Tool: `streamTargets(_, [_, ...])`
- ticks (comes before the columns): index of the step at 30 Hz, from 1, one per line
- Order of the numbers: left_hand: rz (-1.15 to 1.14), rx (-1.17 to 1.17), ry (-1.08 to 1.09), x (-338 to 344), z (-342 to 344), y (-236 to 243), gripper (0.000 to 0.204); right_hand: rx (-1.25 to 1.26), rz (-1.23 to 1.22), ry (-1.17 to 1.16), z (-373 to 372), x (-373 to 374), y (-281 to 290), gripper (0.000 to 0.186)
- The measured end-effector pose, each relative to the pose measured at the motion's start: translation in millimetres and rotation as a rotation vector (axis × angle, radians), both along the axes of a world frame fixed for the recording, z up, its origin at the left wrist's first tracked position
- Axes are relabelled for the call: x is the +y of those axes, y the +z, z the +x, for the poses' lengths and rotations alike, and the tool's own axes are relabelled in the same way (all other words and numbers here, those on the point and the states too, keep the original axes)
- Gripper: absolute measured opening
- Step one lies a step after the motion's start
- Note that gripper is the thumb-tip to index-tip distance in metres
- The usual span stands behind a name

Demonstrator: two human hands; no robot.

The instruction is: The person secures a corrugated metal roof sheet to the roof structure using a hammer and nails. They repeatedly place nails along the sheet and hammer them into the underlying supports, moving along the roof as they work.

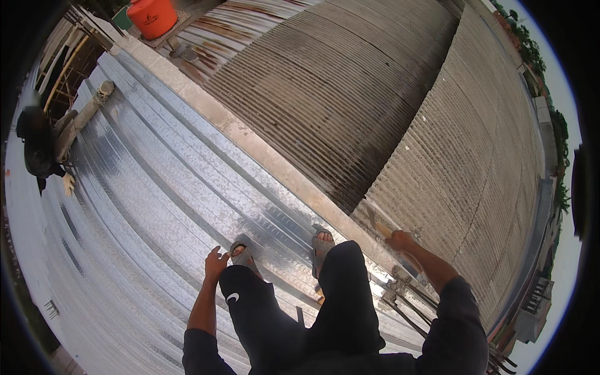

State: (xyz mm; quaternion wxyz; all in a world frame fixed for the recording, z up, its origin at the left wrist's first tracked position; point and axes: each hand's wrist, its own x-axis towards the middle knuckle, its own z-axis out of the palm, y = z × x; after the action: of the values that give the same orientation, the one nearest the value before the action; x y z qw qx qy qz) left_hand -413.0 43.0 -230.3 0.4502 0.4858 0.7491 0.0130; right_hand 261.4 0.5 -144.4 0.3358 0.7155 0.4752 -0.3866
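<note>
And the right hand (pixel 402 241) has its fingers wrapped round a flat tool (pixel 379 227), tan close to the grip, greyer toward the far end, its exact kind too small to tell! It juts out just ahead of those fingers, near where the concrete ledge (pixel 269 159) meets the corrugated roof (pixel 456 169). Over to the left hand (pixel 215 264): fingers parted, half curled, near one of two sandals (pixel 323 249), with silvery ribbed sheeting (pixel 156 169) spreading beyond. Far ahead of those fingers, one orange tank (pixel 152 17), contents hidden. Well to their left, one co-worker (pixel 39 144), one pale glove (pixel 68 184) showing.
</note>
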Motion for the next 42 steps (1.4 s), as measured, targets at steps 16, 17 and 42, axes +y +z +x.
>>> streamTargets(16, [-0.186,-0.180,-0.093,-31.2,-55.8,361.0,0.062,0.153,0.287,-0.929,-194.2,-138.3,355.4,0.057])
streamTargets(17, [-0.154,-0.194,-0.121,-19.9,-66.0,359.4,0.063,0.150,0.263,-0.990,-216.2,-144.8,365.4,0.057])
streamTargets(42, [-0.353,-0.279,-1.059,-6.2,52.1,418.0,0.059,-0.089,0.343,-2.283,-564.1,-490.1,407.4,0.039])
